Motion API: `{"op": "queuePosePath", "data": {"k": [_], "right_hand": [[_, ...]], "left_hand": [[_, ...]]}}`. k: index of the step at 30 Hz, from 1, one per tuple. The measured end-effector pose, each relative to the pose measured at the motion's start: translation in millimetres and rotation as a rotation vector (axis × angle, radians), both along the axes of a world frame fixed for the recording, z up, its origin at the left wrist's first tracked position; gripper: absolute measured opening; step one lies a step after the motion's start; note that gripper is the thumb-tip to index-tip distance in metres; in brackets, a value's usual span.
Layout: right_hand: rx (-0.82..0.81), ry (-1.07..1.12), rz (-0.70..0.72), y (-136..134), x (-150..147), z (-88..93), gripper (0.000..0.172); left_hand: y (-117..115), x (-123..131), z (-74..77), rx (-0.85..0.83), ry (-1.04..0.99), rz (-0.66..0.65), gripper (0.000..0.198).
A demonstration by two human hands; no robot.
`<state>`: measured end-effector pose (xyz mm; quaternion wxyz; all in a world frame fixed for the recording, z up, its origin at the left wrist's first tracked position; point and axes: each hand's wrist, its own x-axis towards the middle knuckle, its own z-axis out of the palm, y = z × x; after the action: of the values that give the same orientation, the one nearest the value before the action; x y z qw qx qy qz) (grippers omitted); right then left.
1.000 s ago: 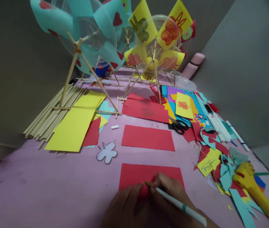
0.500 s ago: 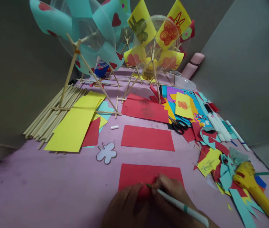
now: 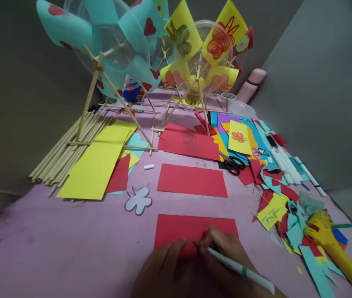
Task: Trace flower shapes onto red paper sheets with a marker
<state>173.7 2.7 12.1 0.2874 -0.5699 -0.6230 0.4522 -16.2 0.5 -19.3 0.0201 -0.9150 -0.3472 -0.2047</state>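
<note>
My right hand [image 3: 225, 258] grips a white felt-tip marker [image 3: 239, 270] with a green band, its green tip on a red paper rectangle [image 3: 178, 227] at the near edge. On the lower left of that sheet lies my left hand [image 3: 163, 271], fingers stretched out and holding nothing; part of the paper is hidden under both hands. A second red rectangle [image 3: 191, 181] sits just beyond. To the left of the sheets is a pale butterfly-shaped cutout [image 3: 138, 200], and past it a small white marker cap [image 3: 149, 167].
Yellow paper strips [image 3: 98, 165] overlap wooden sticks [image 3: 67, 153] at left. Paper pinwheels on stick stands, one turquoise [image 3: 107, 78] and one yellow [image 3: 209, 45], rise at the back. Black scissors [image 3: 233, 162], paper scraps [image 3: 273, 213] and a yellow glue gun [image 3: 327, 240] lie right.
The view has shifted very slightly. The marker is still on the red paper, with its tip a little to the right; both hands stay almost in place.
</note>
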Motion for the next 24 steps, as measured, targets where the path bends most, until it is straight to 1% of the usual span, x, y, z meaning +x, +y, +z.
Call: {"op": "queuePosePath", "data": {"k": [6, 11, 16, 18, 21, 24], "right_hand": [[0.047, -0.023, -0.018, -1, 1, -2.4, 0.018], [0.005, 0.005, -0.003, -1, 3, -5.3, 0.013], [-0.013, 0.024, -0.014, -1, 3, -5.9, 0.014], [-0.045, 0.070, -0.047, -2, 3, -3.7, 0.017], [-0.125, 0.195, -0.141, -3, 3, 1.5, 0.023], [-0.135, 0.245, -0.173, -5, 3, 4.7, 0.026]], "left_hand": [[0, 0, 1.4, 0.035, -0.013, 0.029, 0.026], [2, -3, -0.4, -0.003, 0.012, -0.028, 0.028], [1, -5, -2.2, 0.011, 0.049, -0.022, 0.028], [0, -4, -3.3, 0.017, 0.048, -0.012, 0.025], [-1, -4, -4.1, -0.002, 0.037, 0.012, 0.018], [-1, -2, -2.8, 0.024, 0.025, 0.024, 0.019]]}}
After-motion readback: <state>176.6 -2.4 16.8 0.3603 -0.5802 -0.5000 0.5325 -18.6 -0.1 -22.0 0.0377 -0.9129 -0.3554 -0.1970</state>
